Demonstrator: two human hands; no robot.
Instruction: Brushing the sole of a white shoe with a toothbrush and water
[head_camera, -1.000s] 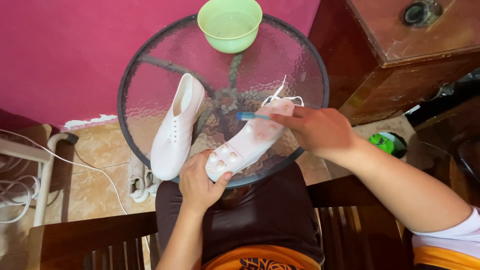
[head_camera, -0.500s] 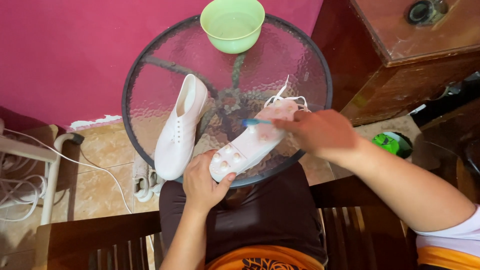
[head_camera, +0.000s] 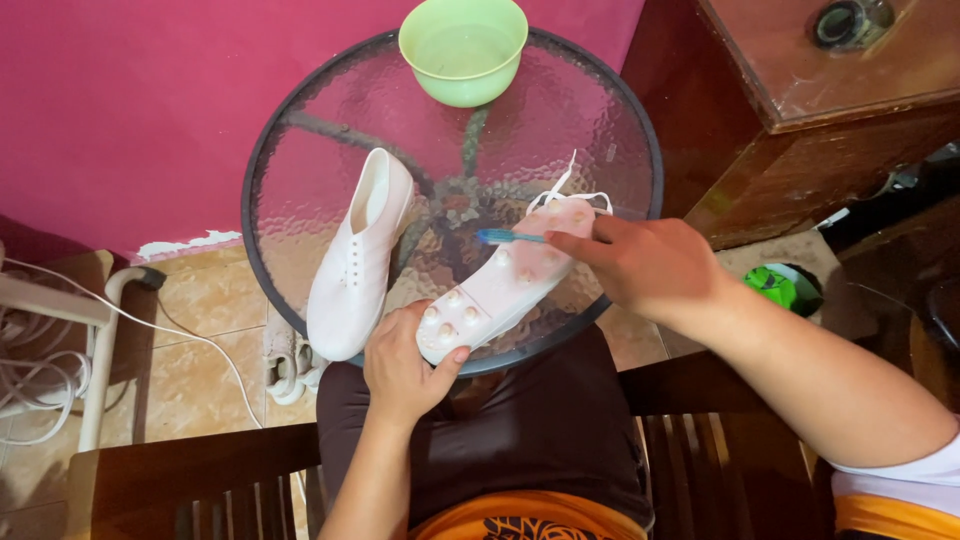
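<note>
Left hand (head_camera: 405, 365) grips an upturned white shoe (head_camera: 505, 285); right hand (head_camera: 645, 262) pinches a blue brush (head_camera: 508, 237) on its studded sole. Second shoe (head_camera: 358, 255) and green bowl (head_camera: 463, 48) on pebbled glass table (head_camera: 600, 130).

A person is sitting at a round glass counter (head_camera: 300, 150). The left hand (head_camera: 405, 365) is gripping the toe of an upturned white shoe (head_camera: 510, 280), sole facing up. The right hand (head_camera: 650, 262) is holding a blue toothbrush (head_camera: 505, 237) against the sole. 1 more white shoe (head_camera: 358, 255) is lying upright just beside it, and a green bowl (head_camera: 463, 48) is sitting at the far edge.

Soft, even indoor light falls from above; faint glare spots sit on the textured glass table (head_camera: 610, 130). Shadows are weak, focus sharp, edges slightly wide-angle stretched.
</note>
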